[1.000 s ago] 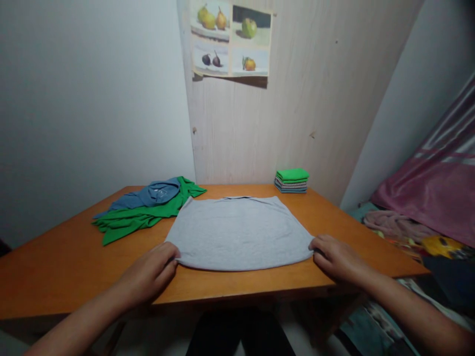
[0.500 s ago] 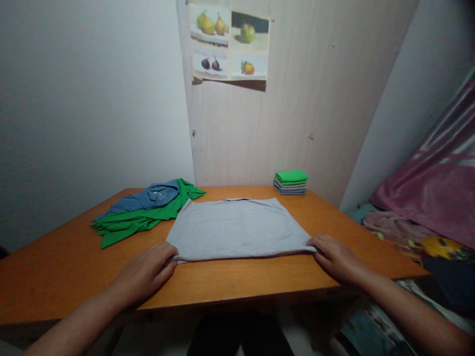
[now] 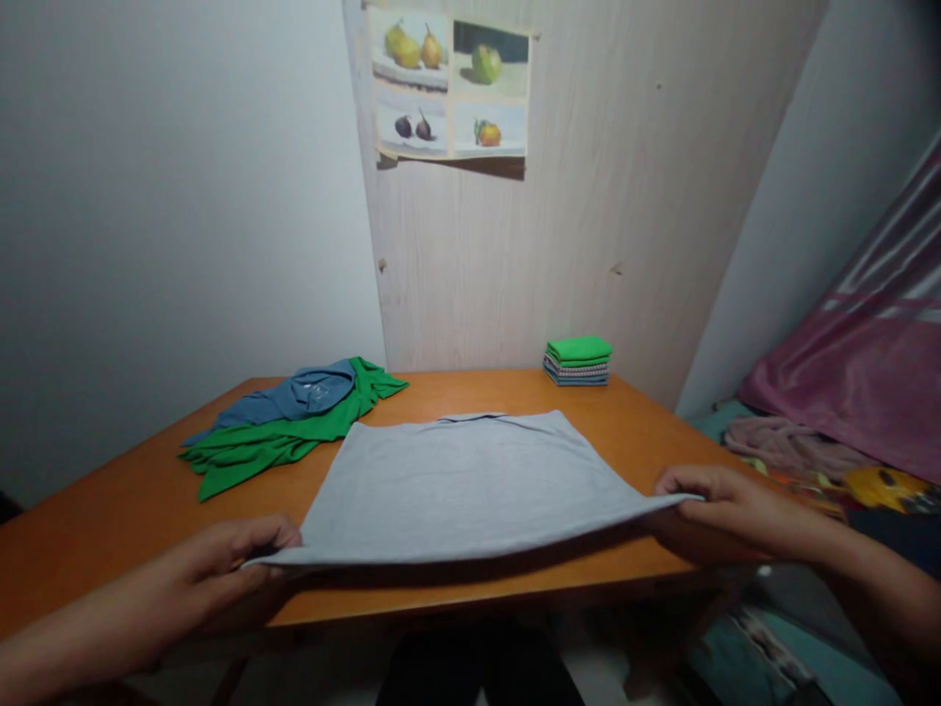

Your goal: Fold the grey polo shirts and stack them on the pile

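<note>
Pinches a gray cloth (image 3: 460,490) by its near corners with left hand (image 3: 227,561) and right hand (image 3: 724,500), holding the near edge taut just above the wooden table (image 3: 639,436).

A garment (image 3: 463,480) lies across the bench (image 3: 647,431), its near edge between the left hand (image 3: 235,559) and right hand (image 3: 717,498). Loose clothes (image 3: 279,441) rest beyond it at left, a stack (image 3: 577,363) behind at right.
</note>
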`<action>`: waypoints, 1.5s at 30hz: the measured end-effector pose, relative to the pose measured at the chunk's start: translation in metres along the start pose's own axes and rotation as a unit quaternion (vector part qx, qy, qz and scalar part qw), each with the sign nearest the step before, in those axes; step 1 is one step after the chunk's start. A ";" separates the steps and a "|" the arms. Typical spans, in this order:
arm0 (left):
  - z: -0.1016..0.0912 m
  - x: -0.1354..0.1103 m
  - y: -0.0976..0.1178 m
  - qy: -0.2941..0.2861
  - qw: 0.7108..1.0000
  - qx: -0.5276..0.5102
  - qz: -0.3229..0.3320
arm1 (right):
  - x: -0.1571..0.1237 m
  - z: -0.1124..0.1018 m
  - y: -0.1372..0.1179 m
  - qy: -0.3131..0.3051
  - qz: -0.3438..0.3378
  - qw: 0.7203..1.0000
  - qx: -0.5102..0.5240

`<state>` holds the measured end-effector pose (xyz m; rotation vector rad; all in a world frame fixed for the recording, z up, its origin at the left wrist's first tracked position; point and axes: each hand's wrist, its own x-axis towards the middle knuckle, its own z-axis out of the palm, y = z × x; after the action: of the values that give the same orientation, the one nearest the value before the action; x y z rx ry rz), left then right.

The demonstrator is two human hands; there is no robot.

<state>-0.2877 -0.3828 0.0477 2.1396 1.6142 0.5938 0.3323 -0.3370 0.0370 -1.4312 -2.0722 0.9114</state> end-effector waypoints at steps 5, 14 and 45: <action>-0.011 0.028 0.003 -0.040 0.986 -0.137 -0.081 | 0.029 -0.008 -0.002 0.079 0.051 0.995 0.038; 0.004 0.096 0.017 0.052 0.939 -0.296 -0.169 | 0.121 0.005 0.022 0.135 0.102 0.967 0.190; 0.035 0.203 -0.072 0.159 0.971 -0.138 -0.112 | 0.216 0.016 0.071 0.221 0.131 0.956 0.144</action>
<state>-0.2758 -0.1710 -0.0009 1.6980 1.7829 1.0604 0.2893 -0.1225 -0.0260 -1.5959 -1.3876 0.8543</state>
